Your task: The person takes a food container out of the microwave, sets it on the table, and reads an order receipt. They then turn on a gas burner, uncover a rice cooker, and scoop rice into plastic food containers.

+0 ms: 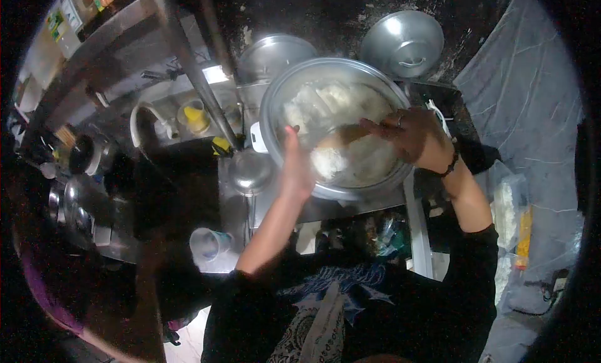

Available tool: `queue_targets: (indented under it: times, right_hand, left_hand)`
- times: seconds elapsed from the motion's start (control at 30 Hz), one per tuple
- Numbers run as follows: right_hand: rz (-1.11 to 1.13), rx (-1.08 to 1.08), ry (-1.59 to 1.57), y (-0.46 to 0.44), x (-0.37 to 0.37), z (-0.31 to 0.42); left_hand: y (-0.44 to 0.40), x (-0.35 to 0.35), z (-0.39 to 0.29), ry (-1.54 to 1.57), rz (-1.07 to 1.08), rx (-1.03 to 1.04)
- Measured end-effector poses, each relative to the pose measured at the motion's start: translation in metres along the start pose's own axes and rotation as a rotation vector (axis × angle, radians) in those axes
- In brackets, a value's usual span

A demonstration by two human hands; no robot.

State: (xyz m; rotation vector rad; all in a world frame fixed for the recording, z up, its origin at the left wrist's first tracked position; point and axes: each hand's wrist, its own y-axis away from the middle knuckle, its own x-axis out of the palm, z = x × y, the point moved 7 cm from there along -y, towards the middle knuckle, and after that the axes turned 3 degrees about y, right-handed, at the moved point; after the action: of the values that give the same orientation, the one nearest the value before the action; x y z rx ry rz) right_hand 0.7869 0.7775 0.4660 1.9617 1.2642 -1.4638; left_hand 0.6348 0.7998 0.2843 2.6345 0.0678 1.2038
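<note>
A large metal pot (270, 103) with white handles holds several white, soft-looking clumps (328, 162) in a cloudy, steamy interior. My left hand (295, 172) is at the pot's near left rim, its thumb pointing up over the inside. Blur and angle hide its other fingers. From the right, my right hand (416, 137) reaches over the pot, with a ring and a dark bracelet. Its fingers are closed around the end of a tan, wooden-looking paddle (344, 137), whose broad end is among the white clumps. The clumps' exact kind cannot be told.
Behind the pot are a flat metal lid (275, 53) and a metal bowl-shaped lid (404, 46). A ladle (249, 172) lies left of the pot, near a plastic tub (210, 244). A metal post (197, 72) rises at left. Grey sheeting (532, 112) hangs at right.
</note>
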Motion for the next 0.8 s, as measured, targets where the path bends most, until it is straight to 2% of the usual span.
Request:
queue_targets:
  times: [0.03,0.17,0.23,0.27,0.33,0.37,0.43,0.47,0.53,0.6,0.67,0.7,0.73,0.8]
  right_hand:
    - [0.168,0.064,-0.14,0.002,0.01,-0.004]
    - [0.337,0.03,-0.058,0.005,0.076,0.015]
    - [0.192,-0.061,-0.009,-0.001,0.076,0.021]
    - [0.188,-0.06,-0.009,-0.001,0.073,0.019]
    - [-0.08,0.054,-0.074,0.001,0.043,0.009]
    - [-0.078,0.055,-0.073,0.002,0.034,0.006]
    - [-0.058,0.205,-0.183,0.004,0.021,-0.012]
    - [0.073,0.191,-0.142,0.004,0.028,-0.011]
    - [0.12,0.195,-0.143,0.017,0.097,-0.011]
    - [0.061,0.074,-0.258,-0.003,0.069,0.016]
    - [-0.026,0.121,-0.289,0.001,0.065,0.008]
    - [-0.112,0.16,-0.321,0.003,0.062,0.001]
    - [-0.106,0.159,-0.329,0.01,0.062,-0.004]
    - [-0.202,0.43,-0.377,0.033,0.054,-0.039]
  left_hand:
    - [-0.001,-0.002,0.001,0.006,0.0,0.001]
    - [0.0,-0.005,0.004,-0.025,-0.003,-0.055]
    - [-0.006,-0.006,0.008,-0.05,-0.026,-0.073]
    - [-0.008,-0.003,0.006,-0.028,0.023,-0.052]
    - [-0.01,-0.006,0.005,-0.01,0.064,-0.041]
    - [-0.013,-0.009,0.003,0.015,0.043,-0.035]
    - [-0.019,-0.011,0.002,0.048,0.03,-0.026]
    - [-0.021,-0.014,0.001,0.054,0.034,0.001]
    - [-0.023,-0.009,0.001,0.067,0.067,0.06]
    - [-0.027,-0.012,0.008,0.042,0.04,0.043]
    - [-0.027,-0.013,0.006,0.011,0.01,0.033]
    - [-0.023,-0.015,-0.008,0.071,-0.072,0.097]
    - [-0.024,-0.027,-0.019,0.054,-0.127,0.213]
    - [-0.023,-0.047,-0.044,-0.001,-0.248,0.44]
